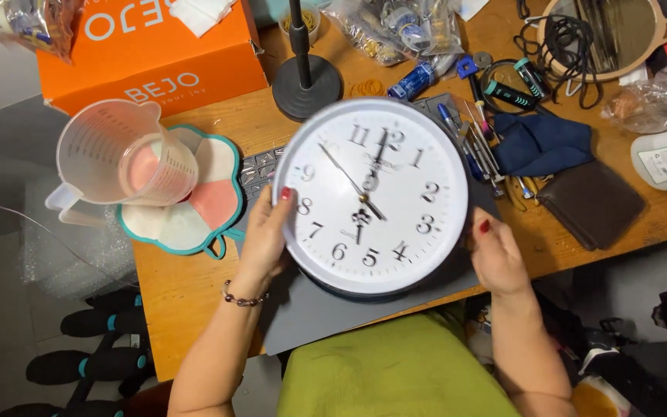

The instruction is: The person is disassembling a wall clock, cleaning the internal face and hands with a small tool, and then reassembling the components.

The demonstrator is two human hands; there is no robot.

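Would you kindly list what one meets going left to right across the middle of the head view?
Clear measuring jug → teal-edged mat → left hand → white wall clock → right hand → brown wallet.

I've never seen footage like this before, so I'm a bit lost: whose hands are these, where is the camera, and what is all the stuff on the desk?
There is one picture, taken by a camera worn on a person's head and looking down at their own two bare hands. No machine is involved. The left hand and right hand grip opposite edges of a round white wall clock, face up, over a grey mat on a wooden desk. To the left stand a clear measuring jug on a flower-shaped pad and an orange box. Behind the clock is a black stand base. To the right lie small screwdrivers, a dark blue cloth, a brown wallet and tangled cables.
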